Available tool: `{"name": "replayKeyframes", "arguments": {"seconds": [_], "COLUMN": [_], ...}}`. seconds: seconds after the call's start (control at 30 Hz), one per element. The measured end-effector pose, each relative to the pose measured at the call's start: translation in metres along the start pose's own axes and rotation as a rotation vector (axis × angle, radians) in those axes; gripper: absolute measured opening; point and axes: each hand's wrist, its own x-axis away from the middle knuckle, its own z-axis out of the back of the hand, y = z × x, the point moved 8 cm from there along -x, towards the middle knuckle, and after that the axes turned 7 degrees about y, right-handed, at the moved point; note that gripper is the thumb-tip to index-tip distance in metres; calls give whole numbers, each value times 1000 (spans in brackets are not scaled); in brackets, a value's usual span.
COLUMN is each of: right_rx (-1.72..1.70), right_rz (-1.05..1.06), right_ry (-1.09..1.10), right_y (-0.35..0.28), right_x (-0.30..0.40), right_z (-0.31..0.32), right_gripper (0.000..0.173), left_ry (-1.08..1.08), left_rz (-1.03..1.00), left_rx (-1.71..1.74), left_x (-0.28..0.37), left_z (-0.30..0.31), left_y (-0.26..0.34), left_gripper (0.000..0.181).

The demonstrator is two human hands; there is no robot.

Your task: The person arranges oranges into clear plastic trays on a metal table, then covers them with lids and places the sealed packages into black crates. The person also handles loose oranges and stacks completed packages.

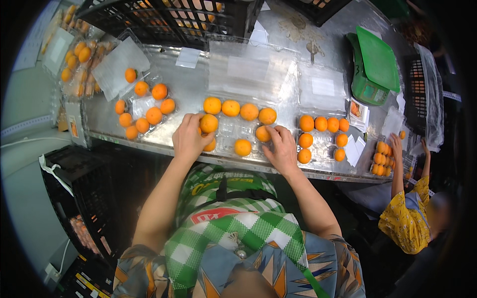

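Before me lies an open transparent plastic clamshell box [231, 130], its lid [253, 70] folded back and lined with a pale sheet. A row of orange citrus fruits [231, 108] fills its far side, and one fruit [243, 147] sits at the near edge. My left hand [188, 138] grips an orange fruit [209, 123] over the box's left side; other fruits beneath it are partly hidden. At the right side, my right hand [281, 147] has its fingertips on another fruit [263, 134]. Its thumb stands apart from the fingers.
Right of it is a second box [322, 143] with fruits around its edges; loose fruits [154, 116] lie left. A black crate [171, 22] and a green scale [372, 70] stand behind. A co-worker's hand [396, 143] is by a filled box [382, 158] at far right.
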Motion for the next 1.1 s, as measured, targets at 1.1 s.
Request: {"name": "replayKeyframes", "arguments": {"seconds": [1.1], "right_rx": [-161], "right_rz": [-50], "right_ry": [-12], "right_y": [-4], "right_x": [11], "right_z": [7], "right_gripper": [42], "left_ry": [-264], "left_rz": [724], "left_rx": [1847], "left_x": [39], "left_z": [-20], "left_y": [-50], "left_gripper": [61]}}
